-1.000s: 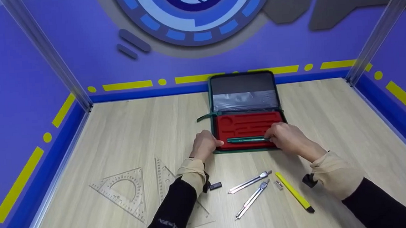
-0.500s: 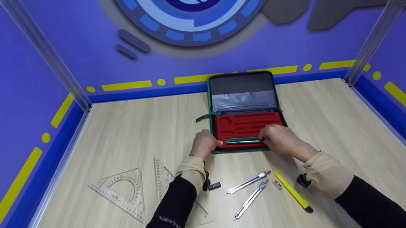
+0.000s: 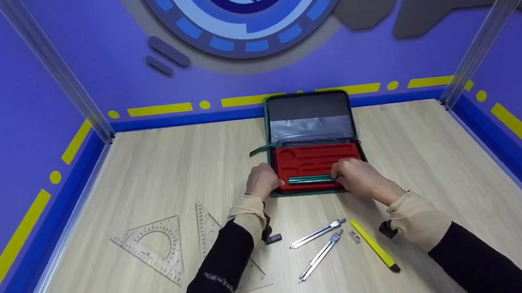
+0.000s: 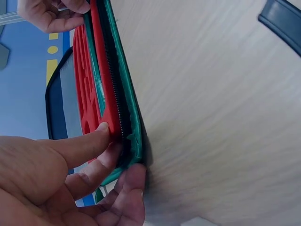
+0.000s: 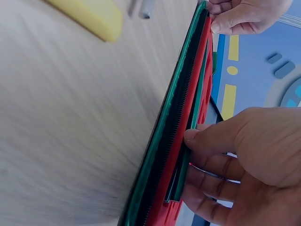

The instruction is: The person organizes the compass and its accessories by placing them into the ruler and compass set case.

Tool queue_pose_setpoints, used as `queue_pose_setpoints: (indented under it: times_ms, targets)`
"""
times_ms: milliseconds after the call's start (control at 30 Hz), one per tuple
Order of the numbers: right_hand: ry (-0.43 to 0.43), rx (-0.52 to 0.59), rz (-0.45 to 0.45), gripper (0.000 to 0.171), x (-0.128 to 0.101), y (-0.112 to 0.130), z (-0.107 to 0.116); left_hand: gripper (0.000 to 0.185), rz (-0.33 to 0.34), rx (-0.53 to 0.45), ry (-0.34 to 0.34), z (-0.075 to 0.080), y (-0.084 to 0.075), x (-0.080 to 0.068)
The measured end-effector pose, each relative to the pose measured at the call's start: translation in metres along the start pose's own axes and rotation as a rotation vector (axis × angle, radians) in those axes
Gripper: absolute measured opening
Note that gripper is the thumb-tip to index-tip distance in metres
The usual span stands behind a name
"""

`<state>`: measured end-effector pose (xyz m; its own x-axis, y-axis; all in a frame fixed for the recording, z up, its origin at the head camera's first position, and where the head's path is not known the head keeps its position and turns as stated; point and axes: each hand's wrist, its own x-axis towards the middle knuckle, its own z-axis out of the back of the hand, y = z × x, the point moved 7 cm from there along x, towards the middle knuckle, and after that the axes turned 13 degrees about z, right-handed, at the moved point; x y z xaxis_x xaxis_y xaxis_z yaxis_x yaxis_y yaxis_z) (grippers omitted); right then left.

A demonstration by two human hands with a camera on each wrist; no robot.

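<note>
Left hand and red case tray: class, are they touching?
Touching. The left wrist view shows the left hand with fingertips pressed on the red tray edge.

Legible text: we find almost none. We note pale lettering on the black left sleeve (image 3: 217, 280), too blurred to read. We see fine scale marks on the set squares (image 3: 155, 248), their numbers too small to make out.
</note>
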<state>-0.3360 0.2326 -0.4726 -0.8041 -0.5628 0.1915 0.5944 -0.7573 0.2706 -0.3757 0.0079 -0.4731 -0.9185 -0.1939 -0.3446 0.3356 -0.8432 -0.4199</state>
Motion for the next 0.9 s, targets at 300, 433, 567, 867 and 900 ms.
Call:
queue_pose_setpoints:
  times_ms: [300,433,567,867,900]
  targets:
    - [-0.002,0.047,-0.016,0.018,0.002,-0.002,-0.005,0.031,0.004,0.007,-0.013,-0.001,0.0,-0.001]
    - [-0.033,0.065,-0.01,0.017,0.004,-0.003,-0.003,0.033,0.014,0.01,-0.008,0.001,0.001,0.001]
    - [-0.071,0.069,-0.004,0.012,0.006,-0.005,-0.002,0.034,0.029,0.02,-0.006,0.002,0.002,0.001]
    - [-0.117,0.059,0.009,0.008,0.003,-0.001,0.008,0.036,0.03,0.009,0.002,0.001,0.003,0.001]
    - [-0.124,0.06,0.013,0.008,0.002,0.001,0.01,0.036,0.03,0.006,0.004,0.001,0.003,0.001]
